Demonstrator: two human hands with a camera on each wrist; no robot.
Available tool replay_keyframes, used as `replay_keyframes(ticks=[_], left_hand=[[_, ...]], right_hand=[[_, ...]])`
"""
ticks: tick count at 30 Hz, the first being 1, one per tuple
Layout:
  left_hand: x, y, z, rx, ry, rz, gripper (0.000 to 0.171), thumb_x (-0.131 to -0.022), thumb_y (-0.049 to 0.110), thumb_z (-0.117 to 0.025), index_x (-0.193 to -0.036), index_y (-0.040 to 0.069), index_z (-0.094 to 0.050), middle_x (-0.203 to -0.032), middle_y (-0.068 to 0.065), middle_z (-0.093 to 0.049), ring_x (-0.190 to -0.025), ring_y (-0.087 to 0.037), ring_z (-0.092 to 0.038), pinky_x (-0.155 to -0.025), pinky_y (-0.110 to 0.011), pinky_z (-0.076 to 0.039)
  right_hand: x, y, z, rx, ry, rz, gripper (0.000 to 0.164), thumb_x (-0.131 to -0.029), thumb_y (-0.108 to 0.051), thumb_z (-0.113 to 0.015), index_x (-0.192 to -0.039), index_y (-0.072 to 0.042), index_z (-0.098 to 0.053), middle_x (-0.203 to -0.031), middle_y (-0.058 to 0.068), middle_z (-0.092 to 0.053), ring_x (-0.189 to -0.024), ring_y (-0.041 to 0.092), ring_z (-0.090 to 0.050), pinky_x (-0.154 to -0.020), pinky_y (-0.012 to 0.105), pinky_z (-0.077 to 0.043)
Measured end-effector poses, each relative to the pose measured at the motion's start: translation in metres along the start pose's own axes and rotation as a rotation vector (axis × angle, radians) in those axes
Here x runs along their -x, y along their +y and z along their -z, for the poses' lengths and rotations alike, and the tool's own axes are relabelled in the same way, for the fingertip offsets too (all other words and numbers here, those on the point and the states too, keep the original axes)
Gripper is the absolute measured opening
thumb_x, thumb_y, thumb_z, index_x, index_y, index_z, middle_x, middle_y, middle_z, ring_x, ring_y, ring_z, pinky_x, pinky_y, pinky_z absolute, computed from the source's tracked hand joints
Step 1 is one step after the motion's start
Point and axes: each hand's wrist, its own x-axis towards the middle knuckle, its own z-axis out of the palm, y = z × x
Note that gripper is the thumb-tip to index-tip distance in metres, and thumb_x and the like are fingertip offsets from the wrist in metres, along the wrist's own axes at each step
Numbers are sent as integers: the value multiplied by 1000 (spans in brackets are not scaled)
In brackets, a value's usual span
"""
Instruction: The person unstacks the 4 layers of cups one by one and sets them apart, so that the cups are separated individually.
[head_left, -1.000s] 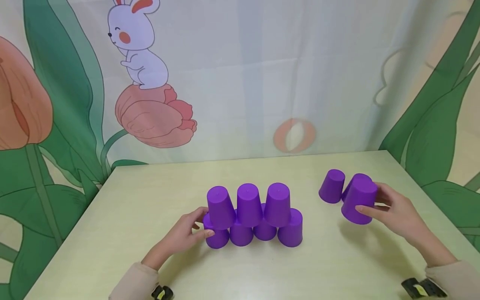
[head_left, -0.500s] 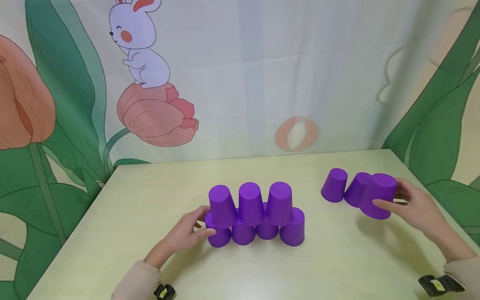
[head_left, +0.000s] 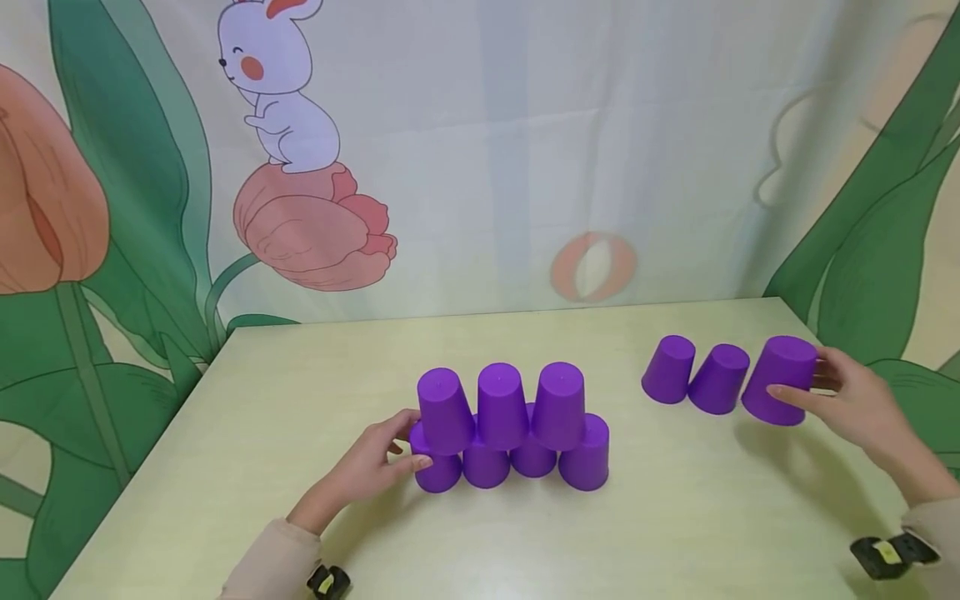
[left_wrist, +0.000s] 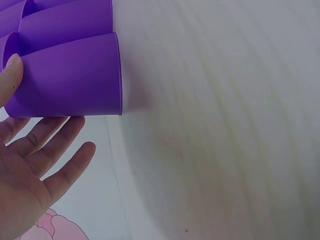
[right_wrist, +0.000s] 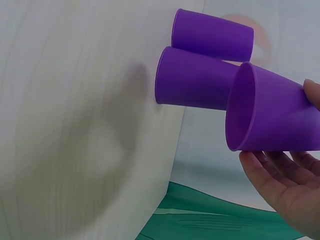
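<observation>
In the head view my right hand (head_left: 855, 400) holds an upside-down purple cup (head_left: 782, 379), thumb in front and fingers behind. The right wrist view shows that cup (right_wrist: 280, 110) off the table, its open rim facing the tabletop. Two more purple cups, one at the far end (head_left: 669, 369) and one in the middle (head_left: 720, 379), stand upside down beside it. My left hand (head_left: 375, 462) grips the lower left cup (head_left: 438, 475) of a two-layer stack, thumb on the near side. Three upside-down cups (head_left: 501, 408) sit on top of the stack's lower row.
The pale wooden table (head_left: 315, 375) ends at the back against a printed curtain (head_left: 450, 167) with a rabbit and tulips. A black strap (head_left: 892, 554) circles the right wrist, and another strap (head_left: 328, 581) the left.
My right hand has carried its cup rightward and slightly back, bringing the middle loose cup into full view. My left hand and the stack stay in place; the view shifts slightly.
</observation>
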Motion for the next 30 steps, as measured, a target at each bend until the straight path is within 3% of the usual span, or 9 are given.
replay_keyframes(ticks=[18,30], left_hand=[[-1,0,1,-1,-13,-4,42,-84,21,-66,-119,4,-50,-100,-3,-64,-87,-19,-60,-69,-36,-49],[-1,-2,1,1,-10,-11,43,-84,22,-66,-120,4,-50,-100,-3,-64,-87,-19,-60,-69,-36,-49]], right_hand=[[-17,22,-2,10,16,-62,81,-85,-38,-62,-132,15,-23,-120,38,-38,-107,52,-39,-77,60,-36],[-25,39,-9,14,-47,-57,83,-85,-38,-62,-130,18,-22,-120,40,-38,-107,52,-39,-79,60,-35]])
